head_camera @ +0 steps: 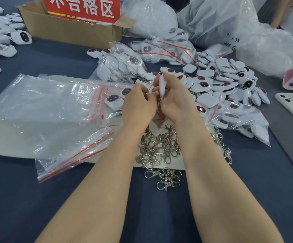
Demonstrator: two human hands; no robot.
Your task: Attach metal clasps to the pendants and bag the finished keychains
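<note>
We hold one white pendant (161, 85) edge-on just above the work mat, right hand (176, 100) pinching its flat faces, left hand (138, 100) curled on a metal clasp (159, 104) at its lower end, the contact mostly hidden between the hands. It looks light, rigid and glossy, so likely slippery: we'd grip the faces near the loop end and keep the small stiff clasp on the fingertips. Spare clasps (159, 146) lie under the wrists, loose pendants (221, 79) right, empty zip bags (45, 102) left.
</note>
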